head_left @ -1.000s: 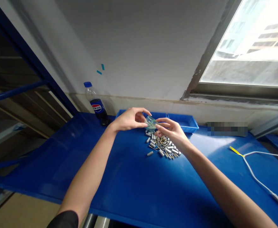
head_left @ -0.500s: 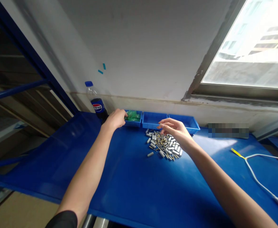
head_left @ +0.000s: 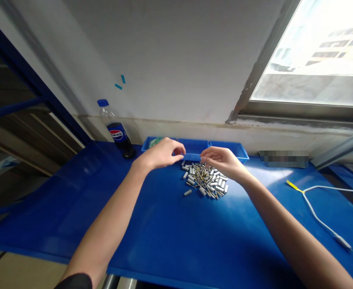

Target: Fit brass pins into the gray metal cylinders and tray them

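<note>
A heap of small silver cylinders and thin brass-tipped pins [head_left: 205,180] lies on the blue table [head_left: 164,233]. Behind it stand three joined blue trays; the left one holds green material [head_left: 156,141], the middle one [head_left: 193,146] and the right one [head_left: 229,150] show bare floors. My left hand [head_left: 162,154] hovers in front of the left tray, thumb and fingers apart, with nothing seen between them. Over the heap's back edge is my right hand [head_left: 221,160], its thumb and fingertips pressed together; whatever they may hold is too small to make out.
A cola bottle with a blue cap [head_left: 116,130] stands at the back left by the wall. On the right lie a white cable with a yellow tag [head_left: 317,212] and a blurred-out dark object [head_left: 284,159] near the wall. A window is at the upper right.
My left hand has moved right, away from the green material in the left tray, closer to my right hand. My right hand's fingertips have closed together. The view has shifted slightly.
</note>
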{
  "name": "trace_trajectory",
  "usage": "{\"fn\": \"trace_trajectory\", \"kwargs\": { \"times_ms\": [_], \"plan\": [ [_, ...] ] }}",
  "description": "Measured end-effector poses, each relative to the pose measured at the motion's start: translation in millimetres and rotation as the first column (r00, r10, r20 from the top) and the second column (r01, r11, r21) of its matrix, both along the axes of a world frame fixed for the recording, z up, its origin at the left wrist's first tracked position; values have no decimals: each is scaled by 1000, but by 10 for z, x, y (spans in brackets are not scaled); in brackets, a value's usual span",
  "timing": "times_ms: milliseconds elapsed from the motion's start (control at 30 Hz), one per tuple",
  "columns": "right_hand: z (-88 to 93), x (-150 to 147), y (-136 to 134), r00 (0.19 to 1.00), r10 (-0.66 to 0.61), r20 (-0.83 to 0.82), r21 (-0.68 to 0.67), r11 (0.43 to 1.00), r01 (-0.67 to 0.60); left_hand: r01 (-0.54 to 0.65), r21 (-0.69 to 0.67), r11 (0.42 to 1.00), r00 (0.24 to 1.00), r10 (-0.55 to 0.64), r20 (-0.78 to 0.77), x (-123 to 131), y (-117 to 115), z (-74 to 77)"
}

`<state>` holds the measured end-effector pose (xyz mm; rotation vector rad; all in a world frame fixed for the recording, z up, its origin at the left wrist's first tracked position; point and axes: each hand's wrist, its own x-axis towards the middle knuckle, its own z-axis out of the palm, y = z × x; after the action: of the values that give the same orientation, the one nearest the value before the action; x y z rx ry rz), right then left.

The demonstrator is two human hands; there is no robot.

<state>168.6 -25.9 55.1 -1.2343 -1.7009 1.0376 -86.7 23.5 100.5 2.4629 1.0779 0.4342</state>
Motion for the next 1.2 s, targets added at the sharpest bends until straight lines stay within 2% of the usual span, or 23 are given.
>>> {"fn": "trace_trajectory", "kwargs": {
  "times_ms": [133, 200, 367, 500, 600, 700, 800, 867, 967, 1100, 1200],
  "plan": [
    [26, 104, -2, 980, 62, 187, 66, 995, -76, 137, -167, 976, 966, -169, -193, 205, -155, -73],
    [58, 123, -20, 965, 77, 249, 85, 991, -101, 145, -235, 961, 924, -217, -316, 298, -214, -151],
    [137, 109, -64, 942, 127, 309, 87, 983, -161, 156, -205, 966, 873, -231, -430, 490, -320, -327],
    [117, 120, -50, 933, 157, 324, 69, 980, -188, 186, -229, 955, 854, -273, -443, 536, -341, -373],
    [58, 160, -16, 928, 193, 319, 24, 977, -211, 236, -257, 937, 880, -319, -352, 476, -287, -350],
    [-7, 189, 16, 934, 241, 265, -66, 970, -232, 242, -256, 936, 941, -291, -175, 365, -181, -294],
    [-71, 171, 40, 961, 252, 114, -176, 957, -230, 146, -211, 966, 989, -147, 10, 274, -71, -255],
    [-119, 136, 54, 975, 221, -35, -225, 948, -223, 90, -203, 975, 991, -67, 119, 250, -22, -256],
    [-187, 78, 69, 966, 155, -209, -223, 954, -201, 83, -216, 973, 970, -29, 243, 278, -2, -287],
    [-234, 29, 80, 960, 91, -264, -182, 973, -142, 78, -190, 979, 943, -11, 332, 376, -19, -352],
    [-253, 26, 115, 963, -25, -269, -153, 988, -17, 26, -118, 993, 951, 12, 310, 414, 2, -397]
  ]
}}
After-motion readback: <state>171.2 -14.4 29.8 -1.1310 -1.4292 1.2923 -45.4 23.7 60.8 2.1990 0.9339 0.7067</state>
